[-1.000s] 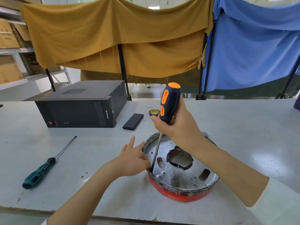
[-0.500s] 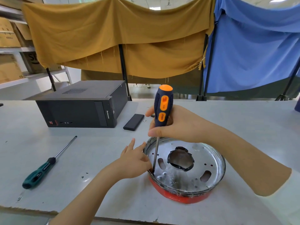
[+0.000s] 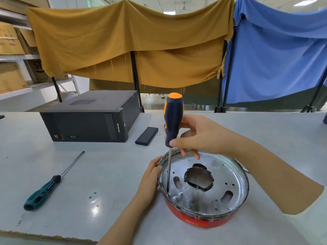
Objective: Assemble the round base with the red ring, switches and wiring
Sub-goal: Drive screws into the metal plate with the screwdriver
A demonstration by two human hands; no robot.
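Observation:
The round metal base (image 3: pixel 219 195) sits on the red ring (image 3: pixel 200 221) near the table's front edge, with a dark central hole and several slots. My right hand (image 3: pixel 196 137) grips the orange and dark blue screwdriver (image 3: pixel 172 119) by its handle. The screwdriver stands almost upright, its tip down inside the base at the left rim. My left hand (image 3: pixel 149 179) rests against the base's left outer edge, fingers curled on the rim. No switches or wiring are visible.
A green-handled screwdriver (image 3: pixel 47 185) lies on the table to the left. A black computer case (image 3: pixel 88 119) stands at the back left, with a small black box (image 3: pixel 146 133) beside it. Tiny screws (image 3: pixel 92 195) lie left of the base.
The screwdriver has gone from tilted to nearly upright. My right hand has turned around the handle, wrist swinging right. My left hand's fingers have folded down onto the rim.

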